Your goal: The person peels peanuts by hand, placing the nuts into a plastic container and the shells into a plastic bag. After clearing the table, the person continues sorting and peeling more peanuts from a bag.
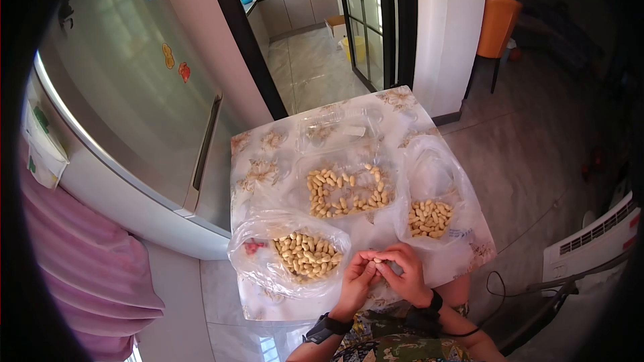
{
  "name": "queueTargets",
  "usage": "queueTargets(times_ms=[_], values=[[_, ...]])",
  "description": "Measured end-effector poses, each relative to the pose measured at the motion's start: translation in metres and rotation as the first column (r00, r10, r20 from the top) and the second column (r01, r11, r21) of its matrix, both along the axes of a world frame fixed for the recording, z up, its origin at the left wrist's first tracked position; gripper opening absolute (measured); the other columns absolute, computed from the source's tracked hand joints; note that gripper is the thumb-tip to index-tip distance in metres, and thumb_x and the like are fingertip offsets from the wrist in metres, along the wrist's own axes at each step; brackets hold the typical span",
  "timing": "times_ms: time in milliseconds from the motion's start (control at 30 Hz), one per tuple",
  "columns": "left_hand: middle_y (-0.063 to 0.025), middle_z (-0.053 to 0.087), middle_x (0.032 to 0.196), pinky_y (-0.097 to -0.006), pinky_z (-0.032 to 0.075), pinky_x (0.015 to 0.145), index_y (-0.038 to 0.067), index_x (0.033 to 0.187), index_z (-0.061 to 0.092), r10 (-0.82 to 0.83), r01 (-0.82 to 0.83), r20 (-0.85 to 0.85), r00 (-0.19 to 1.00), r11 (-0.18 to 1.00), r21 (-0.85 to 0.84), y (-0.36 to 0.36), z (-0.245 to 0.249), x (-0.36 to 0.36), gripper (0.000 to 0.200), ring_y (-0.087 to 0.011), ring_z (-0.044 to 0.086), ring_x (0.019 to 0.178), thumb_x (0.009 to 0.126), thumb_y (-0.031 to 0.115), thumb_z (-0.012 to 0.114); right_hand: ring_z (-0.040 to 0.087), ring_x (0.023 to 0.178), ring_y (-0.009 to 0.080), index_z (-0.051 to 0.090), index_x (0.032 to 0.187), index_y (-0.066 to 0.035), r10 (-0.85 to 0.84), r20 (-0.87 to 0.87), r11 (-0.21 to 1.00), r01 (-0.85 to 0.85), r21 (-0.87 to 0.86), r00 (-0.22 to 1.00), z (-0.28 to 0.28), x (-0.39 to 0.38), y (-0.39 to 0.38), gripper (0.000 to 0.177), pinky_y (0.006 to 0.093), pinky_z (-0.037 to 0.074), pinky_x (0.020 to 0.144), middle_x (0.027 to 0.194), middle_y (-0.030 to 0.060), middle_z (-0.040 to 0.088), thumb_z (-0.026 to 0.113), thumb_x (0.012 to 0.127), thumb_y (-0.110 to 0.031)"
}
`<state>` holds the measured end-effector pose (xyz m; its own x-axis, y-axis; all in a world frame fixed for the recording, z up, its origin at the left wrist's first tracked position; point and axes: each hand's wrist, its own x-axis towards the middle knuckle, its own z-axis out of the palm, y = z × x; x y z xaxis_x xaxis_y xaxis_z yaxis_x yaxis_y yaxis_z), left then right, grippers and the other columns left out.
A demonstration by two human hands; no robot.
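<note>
Both hands meet above the table's near edge, between two bags of peanuts. My left hand (359, 278) and my right hand (404, 273) pinch one small peanut (378, 261) between their fingertips. To the left lies an open plastic bag (251, 268) with a heap of peanuts (307, 257) in it. Another open plastic bag (433, 167), at the right, holds more peanuts (429, 218). Behind my hands is a clear plastic box (345, 161) with peanuts (322, 194) spread inside and its lid (335, 127) folded back.
A patterned cloth covers the table (258, 174). The fridge (134, 94) stands at the left, and a glass door (365, 20) opens to a kitchen behind. An orange chair (498, 27) is at the back right. A white appliance (590, 241) and a cable stand at the right.
</note>
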<state>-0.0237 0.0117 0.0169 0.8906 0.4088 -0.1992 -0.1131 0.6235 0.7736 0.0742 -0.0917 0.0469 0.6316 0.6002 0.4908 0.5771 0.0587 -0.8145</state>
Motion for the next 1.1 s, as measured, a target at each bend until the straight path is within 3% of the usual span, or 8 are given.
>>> queueTargets(times_ms=[200,267,400,567,767,1033,1100], values=[[0.0021,0.057,0.106,-0.0181,0.045,0.079,0.008,0.115,0.054,-0.016,0.016,0.011,1.000,1.000,0.002,0.0012,-0.0019,-0.0012,0.016,-0.0029,0.052,0.088,0.101,0.014,0.050,0.062,0.083,0.0262,0.065,0.097,-0.004,0.005,0.002,1.000,-0.005,-0.007,1.000,-0.0004,0.0007,-0.0016,0.020,0.0336,0.049,0.073,0.092,0.0116,0.063,0.071,0.078,-0.003],[-0.0024,0.059,0.103,-0.0215,0.048,0.080,0.006,0.109,0.054,-0.007,0.007,0.015,1.000,1.000,-0.018,0.0022,-0.0053,-0.0017,0.011,-0.0073,0.056,0.089,0.100,0.011,0.049,0.062,0.083,0.0268,0.065,0.098,-0.004,0.000,-0.019,1.000,0.001,0.009,1.000,-0.0023,-0.0004,-0.0004,0.020,0.0344,0.049,0.072,0.091,0.0114,0.063,0.071,0.079,-0.004],[-0.0012,0.059,0.099,-0.0211,0.047,0.079,0.006,0.106,0.054,-0.010,0.010,0.031,0.999,1.000,-0.029,0.0014,0.0001,-0.0011,0.010,-0.0060,0.053,0.086,0.100,0.014,0.051,0.062,0.082,0.0268,0.065,0.098,-0.003,-0.001,-0.092,0.999,0.004,0.033,0.996,-0.0034,-0.0012,-0.0002,0.018,0.0344,0.049,0.071,0.090,0.0112,0.063,0.070,0.081,-0.004],[0.0003,0.056,0.092,-0.0200,0.041,0.070,0.007,0.103,0.053,-0.008,0.008,0.050,0.999,1.000,-0.005,0.0015,0.0025,-0.0004,0.014,-0.0058,0.048,0.078,0.101,0.021,0.050,0.062,0.080,0.0259,0.064,0.096,-0.004,0.001,-0.087,1.000,0.001,0.026,0.996,-0.0038,-0.0008,-0.0007,0.016,0.0338,0.049,0.069,0.088,0.0109,0.063,0.070,0.081,-0.004],[0.0004,0.056,0.092,-0.0206,0.041,0.069,0.008,0.099,0.053,-0.029,0.030,0.086,0.996,0.999,-0.009,0.0034,-0.0007,-0.0008,0.016,-0.0061,0.048,0.078,0.102,0.024,0.048,0.062,0.077,0.0258,0.063,0.091,-0.003,0.019,-0.096,1.000,-0.016,0.025,0.995,-0.0012,-0.0004,-0.0008,0.014,0.0334,0.048,0.066,0.085,0.0106,0.063,0.071,0.080,-0.005],[0.0033,0.055,0.093,-0.0173,0.041,0.071,0.009,0.104,0.054,0.019,-0.018,0.047,0.999,1.000,-0.021,0.0004,0.0032,0.0006,0.017,-0.0036,0.048,0.080,0.101,0.025,0.050,0.062,0.074,0.0241,0.064,0.089,-0.002,0.034,-0.076,0.999,-0.034,0.009,0.997,-0.0026,-0.0002,0.0015,0.012,0.0321,0.048,0.065,0.082,0.0104,0.063,0.072,0.080,-0.004],[0.0039,0.056,0.094,-0.0171,0.043,0.072,0.009,0.109,0.053,0.021,-0.021,0.036,0.999,1.000,-0.014,0.0009,0.0015,0.0000,0.015,-0.0038,0.050,0.083,0.100,0.022,0.053,0.062,0.072,0.0223,0.064,0.089,-0.002,-0.012,-0.150,1.000,0.010,-0.012,0.989,-0.0025,-0.0025,0.0022,0.011,0.0309,0.048,0.065,0.081,0.0101,0.063,0.071,0.080,-0.004]])
